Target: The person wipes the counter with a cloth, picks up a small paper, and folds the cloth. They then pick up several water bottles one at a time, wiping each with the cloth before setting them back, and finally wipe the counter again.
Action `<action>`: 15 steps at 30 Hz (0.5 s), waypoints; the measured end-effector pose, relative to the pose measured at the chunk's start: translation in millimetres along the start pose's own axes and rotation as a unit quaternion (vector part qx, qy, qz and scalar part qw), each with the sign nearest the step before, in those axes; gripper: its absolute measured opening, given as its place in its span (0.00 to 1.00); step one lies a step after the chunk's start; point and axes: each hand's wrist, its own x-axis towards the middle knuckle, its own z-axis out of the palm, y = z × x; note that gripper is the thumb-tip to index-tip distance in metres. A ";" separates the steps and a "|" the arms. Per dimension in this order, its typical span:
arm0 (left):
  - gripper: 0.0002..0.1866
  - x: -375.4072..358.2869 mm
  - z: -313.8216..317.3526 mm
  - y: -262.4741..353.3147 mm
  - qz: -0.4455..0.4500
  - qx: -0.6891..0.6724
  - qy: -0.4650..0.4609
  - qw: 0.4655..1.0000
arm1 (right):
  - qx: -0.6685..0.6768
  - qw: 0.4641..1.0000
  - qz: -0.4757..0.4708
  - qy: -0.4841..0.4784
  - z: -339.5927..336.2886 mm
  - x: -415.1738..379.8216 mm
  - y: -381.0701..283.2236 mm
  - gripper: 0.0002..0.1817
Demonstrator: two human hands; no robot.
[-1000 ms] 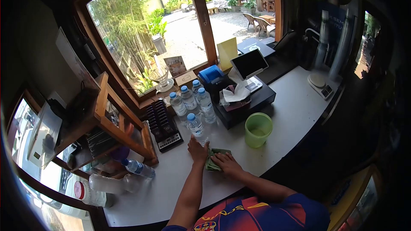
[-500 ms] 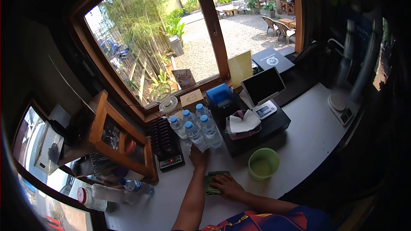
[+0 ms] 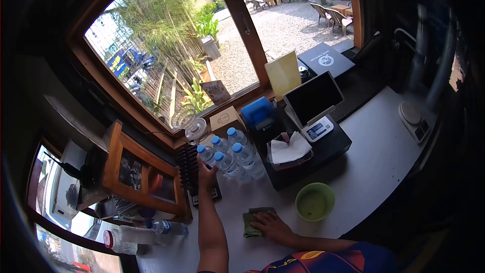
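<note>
My left hand (image 3: 206,174) reaches forward to the leftmost of several blue-capped water bottles (image 3: 233,157) at the back of the white counter (image 3: 374,151). Its fingers wrap the lower part of that bottle (image 3: 202,151), right beside a black rack of pagers (image 3: 189,164). My right hand (image 3: 271,224) lies palm down on a folded green cloth (image 3: 248,223) near the counter's front edge, pressing it to the surface.
A green plastic cup (image 3: 314,202) stands right of the cloth. Behind it are a black box holding tissues (image 3: 289,149), a tablet on a stand (image 3: 313,98) and a blue box (image 3: 257,112). A wooden shelf (image 3: 134,172) is at left, with bottles lying below it (image 3: 146,230). A scale (image 3: 415,120) sits far right.
My left hand has moved forward and left, from beside the cloth up to the group of bottles. The near bottle now stands with the others. My right hand stays on the cloth.
</note>
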 end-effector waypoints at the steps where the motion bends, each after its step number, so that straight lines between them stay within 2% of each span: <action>1: 0.56 5.3 -0.8 -6.9 -0.019 -0.031 -0.031 0.999 | -0.006 1.000 0.001 -0.006 -2.5 -0.1 -0.9 0.32; 4: 0.56 -0.2 -0.4 -13.9 -0.034 0.007 -0.007 0.999 | -0.005 1.000 0.004 -0.008 -4.3 -0.8 -2.5 0.32; 9: 0.56 -43.3 3.1 -50.1 0.005 0.059 0.126 0.990 | 0.029 0.999 0.006 0.037 4.2 -1.5 -0.3 0.31; 11: 0.56 -66.4 6.6 -30.7 0.008 0.057 0.158 0.986 | 0.055 0.997 0.010 0.061 10.5 -1.8 1.3 0.30; 14: 0.56 -104.0 10.8 5.7 0.011 0.114 0.157 0.981 | 0.194 0.975 0.018 0.111 13.6 -3.1 9.4 0.28; 15: 0.53 -118.1 14.8 14.7 0.024 0.118 0.159 0.980 | 0.165 0.951 -0.036 0.258 12.7 1.6 10.7 0.21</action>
